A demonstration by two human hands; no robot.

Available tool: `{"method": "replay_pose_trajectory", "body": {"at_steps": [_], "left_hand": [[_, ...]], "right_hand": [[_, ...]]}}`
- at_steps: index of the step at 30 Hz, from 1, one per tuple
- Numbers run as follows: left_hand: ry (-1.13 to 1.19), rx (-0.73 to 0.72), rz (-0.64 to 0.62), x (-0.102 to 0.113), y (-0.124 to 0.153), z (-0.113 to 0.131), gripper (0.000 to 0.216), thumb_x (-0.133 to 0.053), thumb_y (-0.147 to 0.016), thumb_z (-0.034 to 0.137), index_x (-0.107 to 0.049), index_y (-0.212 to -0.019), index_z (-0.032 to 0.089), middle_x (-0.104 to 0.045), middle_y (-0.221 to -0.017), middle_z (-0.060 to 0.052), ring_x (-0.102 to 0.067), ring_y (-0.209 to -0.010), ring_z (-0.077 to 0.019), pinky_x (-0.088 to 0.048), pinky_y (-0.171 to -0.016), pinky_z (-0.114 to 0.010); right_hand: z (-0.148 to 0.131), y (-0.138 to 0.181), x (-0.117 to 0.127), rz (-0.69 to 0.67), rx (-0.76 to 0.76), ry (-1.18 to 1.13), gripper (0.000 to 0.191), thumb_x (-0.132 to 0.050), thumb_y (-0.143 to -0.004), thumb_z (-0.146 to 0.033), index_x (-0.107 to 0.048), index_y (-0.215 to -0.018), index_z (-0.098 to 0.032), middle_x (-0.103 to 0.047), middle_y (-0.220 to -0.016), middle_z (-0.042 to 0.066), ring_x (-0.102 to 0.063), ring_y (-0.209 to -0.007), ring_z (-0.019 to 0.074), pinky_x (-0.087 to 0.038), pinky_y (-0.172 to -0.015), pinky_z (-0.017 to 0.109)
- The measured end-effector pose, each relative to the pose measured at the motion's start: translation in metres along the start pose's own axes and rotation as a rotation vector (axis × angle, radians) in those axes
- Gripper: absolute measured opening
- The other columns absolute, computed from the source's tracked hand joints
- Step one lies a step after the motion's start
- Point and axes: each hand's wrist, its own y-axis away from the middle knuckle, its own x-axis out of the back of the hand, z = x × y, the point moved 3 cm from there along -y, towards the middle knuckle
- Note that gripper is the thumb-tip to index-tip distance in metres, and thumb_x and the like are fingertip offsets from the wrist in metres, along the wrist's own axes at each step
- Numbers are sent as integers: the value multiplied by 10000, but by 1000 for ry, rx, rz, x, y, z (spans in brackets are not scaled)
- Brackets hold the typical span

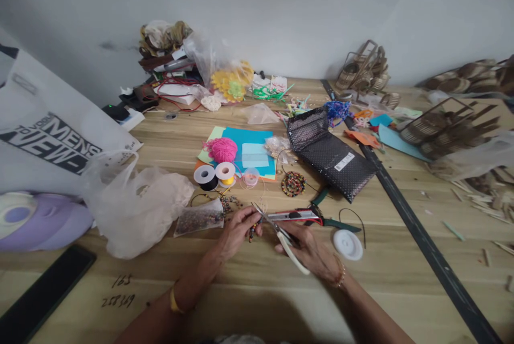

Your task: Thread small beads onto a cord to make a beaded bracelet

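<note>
My left hand pinches a short string of small dark and coloured beads, part of which hangs below the fingers. In my right hand is a pair of scissors with a pale handle. Its blades point up and left, right beside the left fingertips and the beads. Just beyond my hands lies a red and grey box cutter, and green-handled pliers sit partly under it. A clear bag of tiny beads rests left of my left hand. A coiled bead strand lies farther back.
Thread spools, pink yarn and coloured paper lie ahead. A black bubble mailer and a white reel are on the right. A plastic bag and a phone are at left. A black strip crosses the table.
</note>
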Motion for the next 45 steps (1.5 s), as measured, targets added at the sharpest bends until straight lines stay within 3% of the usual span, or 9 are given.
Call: {"method": "replay_pose_trajectory", "body": {"at_steps": [6,26,35,45], "left_hand": [[5,-1,-1,1,-1,-2,299,-608,-792,436,-589,-739,142,-549,-559,15,-479,-519,-90,-301,-491,-207],[-18,5,-14,-1,0,-2,279,-590,-803,419,-587,-764,143,-544,-555,20,-480,-513,-92,-317,-509,-212],[-18,2,-18,-1,1,1,300,-607,-786,438,-588,-759,141,-546,-558,15,-477,-515,-94,-317,-517,-216],[-22,10,-31,2,-1,-2,277,-615,-790,418,-611,-794,141,-535,-558,24,-474,-521,-89,-325,-529,-214]], "right_hand": [[1,1,1,-22,1,-55,417,-574,-853,-395,-604,-1207,-178,-671,-883,47,-578,-748,172,-454,-712,241],[4,-1,2,-111,-31,-197,486,-505,-860,-516,-640,-1150,-151,-634,-872,42,-510,-705,160,-435,-653,244],[1,0,2,-113,-6,-217,475,-498,-874,-485,-614,-1191,-151,-612,-848,33,-514,-740,166,-440,-716,264],[3,2,8,-128,-22,-210,427,-507,-874,-474,-628,-1139,-162,-573,-796,11,-429,-625,115,-391,-581,215]]}}
